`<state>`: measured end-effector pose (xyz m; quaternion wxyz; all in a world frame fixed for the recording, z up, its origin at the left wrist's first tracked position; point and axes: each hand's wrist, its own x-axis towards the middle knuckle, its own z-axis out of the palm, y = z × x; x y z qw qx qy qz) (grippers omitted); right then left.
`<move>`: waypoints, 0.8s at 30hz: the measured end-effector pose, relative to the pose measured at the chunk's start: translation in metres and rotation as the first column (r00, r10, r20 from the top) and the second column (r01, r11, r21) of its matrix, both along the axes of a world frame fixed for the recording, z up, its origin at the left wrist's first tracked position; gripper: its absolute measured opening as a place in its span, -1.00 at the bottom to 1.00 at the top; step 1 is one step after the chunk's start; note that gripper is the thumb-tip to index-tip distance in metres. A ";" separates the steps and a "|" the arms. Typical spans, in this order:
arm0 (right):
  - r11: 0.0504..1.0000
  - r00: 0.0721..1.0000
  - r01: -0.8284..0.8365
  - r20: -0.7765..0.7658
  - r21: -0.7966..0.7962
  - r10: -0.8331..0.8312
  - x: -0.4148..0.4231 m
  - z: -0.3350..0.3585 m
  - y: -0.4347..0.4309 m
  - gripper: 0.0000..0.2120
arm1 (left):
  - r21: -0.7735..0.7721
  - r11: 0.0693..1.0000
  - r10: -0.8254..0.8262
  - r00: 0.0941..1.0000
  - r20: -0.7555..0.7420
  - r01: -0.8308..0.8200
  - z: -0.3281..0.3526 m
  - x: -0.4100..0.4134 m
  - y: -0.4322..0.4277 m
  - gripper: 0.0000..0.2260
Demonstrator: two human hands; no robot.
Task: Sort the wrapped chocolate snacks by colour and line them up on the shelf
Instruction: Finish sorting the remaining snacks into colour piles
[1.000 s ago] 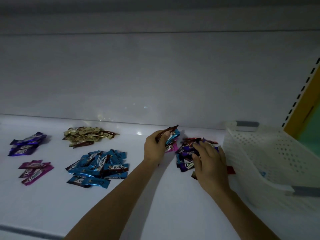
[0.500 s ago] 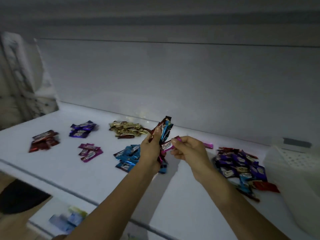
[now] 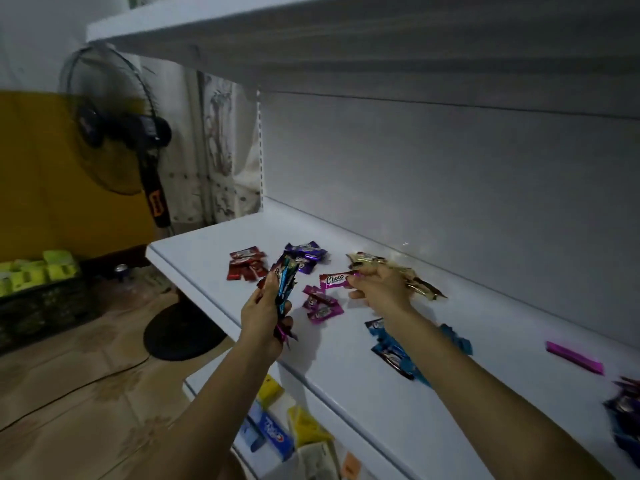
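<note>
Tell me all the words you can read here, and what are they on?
"Choco": on the pink wrapper pinched by the right hand.
The pink pile on the shelf: print too blurred to read.
The bundle in the left hand: edge-on, unreadable.
The blue box below the shelf: writing too blurred.
The orange label on the fan: too small.

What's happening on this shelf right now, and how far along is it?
A person is sorting wrapped chocolate snacks by colour on a white shelf. The left hand grips a mixed bundle of snacks, while the right hand pinches one pink snack near the pink pile. A red pile, purple pile, gold pile and blue pile lie sorted there. A stray pink snack and an unsorted heap lie further right.
</note>
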<state>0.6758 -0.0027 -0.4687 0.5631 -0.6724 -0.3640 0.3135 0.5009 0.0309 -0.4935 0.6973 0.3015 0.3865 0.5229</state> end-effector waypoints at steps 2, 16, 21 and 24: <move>0.997 0.992 -0.010 0.126 -0.074 0.020 -0.007 -0.007 0.028 -0.89 | 0.001 1.000 -0.011 1.000 0.023 0.011 -0.003 -0.017 0.007 -0.68; 0.918 0.913 -0.395 0.098 -0.028 0.396 -0.054 0.024 0.055 -0.86 | 0.069 0.968 -0.243 0.969 0.034 0.240 -0.008 -0.022 0.035 -0.65; 0.952 0.949 -0.307 -0.084 -0.010 0.305 -0.041 0.026 0.056 -0.92 | 0.056 0.971 -0.232 0.973 -0.007 0.232 -0.012 -0.013 0.039 -0.70; 0.973 0.957 -0.232 -0.179 0.003 0.229 -0.034 0.022 0.058 -0.97 | 0.058 0.979 -0.195 0.980 -0.036 0.197 -0.011 -0.009 0.045 -0.73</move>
